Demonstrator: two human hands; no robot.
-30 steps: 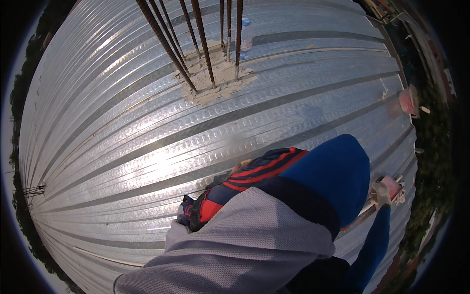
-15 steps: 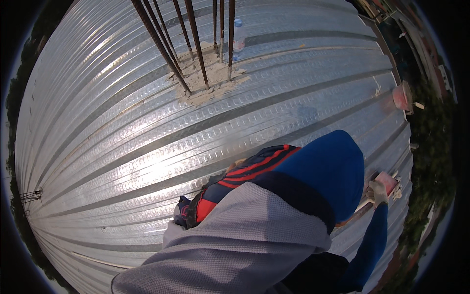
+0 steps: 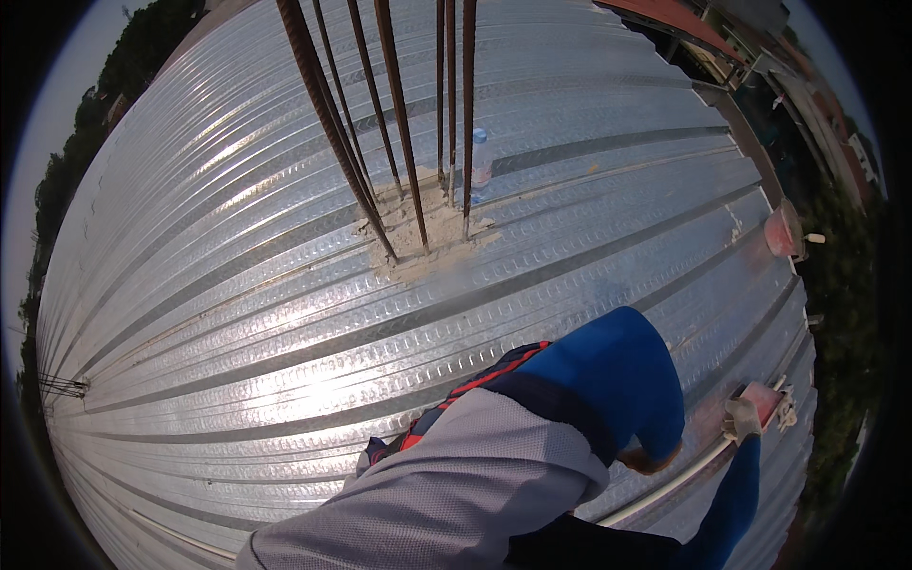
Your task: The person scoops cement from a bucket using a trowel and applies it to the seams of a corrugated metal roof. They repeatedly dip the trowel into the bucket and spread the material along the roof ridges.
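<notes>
My right arm in a blue sleeve comes up from the lower right. Its hand [image 3: 741,420], in a pale glove, is closed at the near end of a pinkish-red flat object [image 3: 762,397] whose kind I cannot make out. Beside it a long pale rod [image 3: 655,496] runs along the ribbed metal sheets [image 3: 313,313]. My left arm bends sharply, its blue sleeve [image 3: 617,370] showing beyond the grey fabric of my clothing. Only a bit of my left hand [image 3: 657,462] appears below the elbow; its fingers are hidden.
Several upright rusty rebars [image 3: 418,171] rise from a patch of rough mortar [image 3: 432,256]. A plastic bottle [image 3: 482,157] stands behind them. At the right sheet edge sits a reddish bucket [image 3: 781,231]; past it lie greenery and a drop. More thin bars [image 3: 66,386] stand at the far left.
My view has tilted up, so the rebars and sheets sit lower in the picture. My left arm has shifted down and left, baring part of its hand and more of the pale rod.
</notes>
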